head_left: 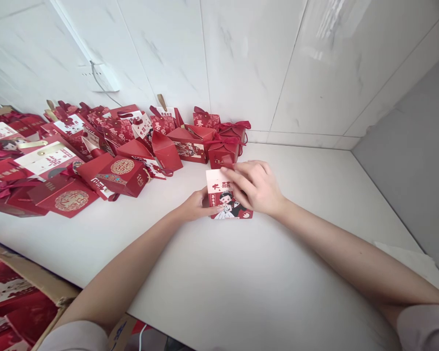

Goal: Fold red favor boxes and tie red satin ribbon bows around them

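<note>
A small red and white gift box (223, 199) with a cartoon bride and groom printed on it stands on the white table (241, 273). My left hand (195, 205) grips its left side with fingers curled against it. My right hand (254, 187) lies over the box's top and right side, fingers pressed on the pale pink top flap. Both hands touch the box.
Several red gift boxes (124, 175) with ribbons lie piled along the table's left and back, nearest a ribboned box (223, 151) just behind my hands. A cardboard carton (22, 292) with more red boxes sits at the lower left. Marble wall behind, grey wall (417, 161) at right.
</note>
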`<state>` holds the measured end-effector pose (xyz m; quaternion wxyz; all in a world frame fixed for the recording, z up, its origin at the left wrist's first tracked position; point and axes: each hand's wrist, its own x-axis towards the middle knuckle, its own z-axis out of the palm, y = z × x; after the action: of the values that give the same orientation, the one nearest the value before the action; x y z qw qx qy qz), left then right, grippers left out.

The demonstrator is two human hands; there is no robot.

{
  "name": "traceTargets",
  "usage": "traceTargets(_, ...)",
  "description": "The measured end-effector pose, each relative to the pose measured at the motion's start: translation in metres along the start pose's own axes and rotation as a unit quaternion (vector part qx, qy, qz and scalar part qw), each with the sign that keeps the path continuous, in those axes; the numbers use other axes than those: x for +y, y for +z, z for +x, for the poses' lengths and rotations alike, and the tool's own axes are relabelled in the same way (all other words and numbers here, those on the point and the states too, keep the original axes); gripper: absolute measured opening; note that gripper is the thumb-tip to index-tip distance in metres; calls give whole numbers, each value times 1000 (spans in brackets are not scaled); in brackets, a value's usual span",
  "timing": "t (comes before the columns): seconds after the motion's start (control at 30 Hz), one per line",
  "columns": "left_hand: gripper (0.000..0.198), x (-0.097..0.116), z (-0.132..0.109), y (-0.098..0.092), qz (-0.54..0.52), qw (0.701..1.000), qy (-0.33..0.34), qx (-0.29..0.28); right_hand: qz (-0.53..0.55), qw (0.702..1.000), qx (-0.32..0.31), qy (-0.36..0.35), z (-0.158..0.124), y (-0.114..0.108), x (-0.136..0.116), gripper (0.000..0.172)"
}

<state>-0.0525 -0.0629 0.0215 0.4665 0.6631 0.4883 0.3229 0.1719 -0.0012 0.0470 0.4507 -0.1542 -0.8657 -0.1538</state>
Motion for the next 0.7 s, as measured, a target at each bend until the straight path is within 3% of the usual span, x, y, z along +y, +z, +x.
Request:
traceTargets(0.13, 68, -2, 0, 0, -9, 1000, 2, -12, 30, 998, 11, 55, -6, 7, -4, 51)
traceTargets(0.4, 59, -4, -1, -3, 33, 999, 5, -12, 24, 998, 31, 41, -13, 14, -13, 47)
traceTargets(0.7, 64, -3, 0, -1, 4, 1000, -2, -7, -40, 991, 84, 100, -13, 13, -8, 47)
